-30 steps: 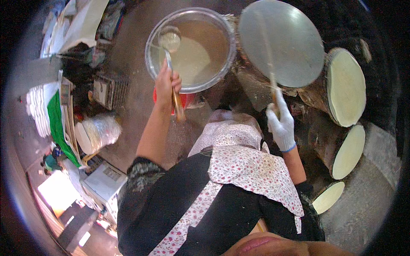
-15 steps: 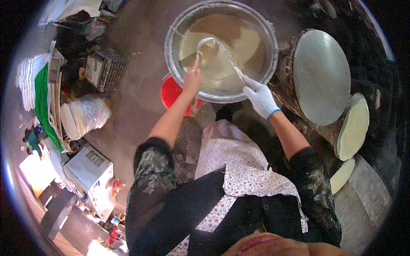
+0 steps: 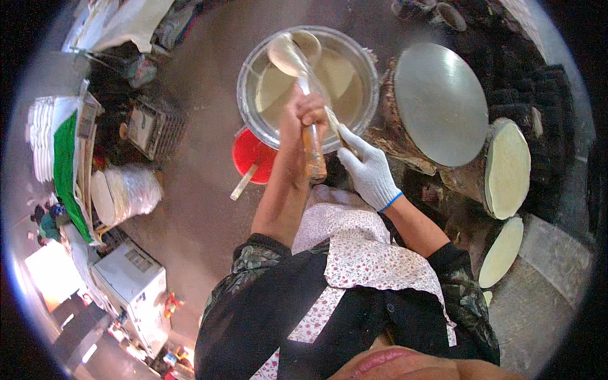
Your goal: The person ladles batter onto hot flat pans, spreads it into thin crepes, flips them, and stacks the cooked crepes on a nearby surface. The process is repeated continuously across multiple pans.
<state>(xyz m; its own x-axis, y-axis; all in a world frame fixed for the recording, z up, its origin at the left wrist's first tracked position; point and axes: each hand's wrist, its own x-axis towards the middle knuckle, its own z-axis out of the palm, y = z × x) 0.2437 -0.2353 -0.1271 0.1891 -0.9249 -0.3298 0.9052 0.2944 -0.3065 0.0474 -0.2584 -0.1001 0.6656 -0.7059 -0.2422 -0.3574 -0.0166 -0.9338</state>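
Note:
My bare left hand (image 3: 304,114) is closed around the wooden-ended handle of a ladle (image 3: 315,161). Its batter-coated head is raised above the far part of a large metal basin (image 3: 246,104). Pale liquid batter (image 3: 345,79) lies in the basin. My right hand (image 3: 370,171), in a white knitted glove with a blue cuff edge, grips a pale, batter-coated stick (image 3: 334,120) near the basin's near right rim. The stick slants up toward the ladle head and crosses it in view, so whether they touch is unclear.
A red bucket (image 3: 244,158) with a light stick in it stands left of the basin. At right is a large round griddle (image 3: 440,104), with pale round stacks (image 3: 510,171) beyond it. A plastic-wrapped roll (image 3: 130,193) and a white appliance (image 3: 130,272) are at left.
The left hand has moved rightward across the basin, the ladle's handle end now pointing toward me. My right hand has shifted slightly left and down. The view has moved, with the basin appearing smaller.

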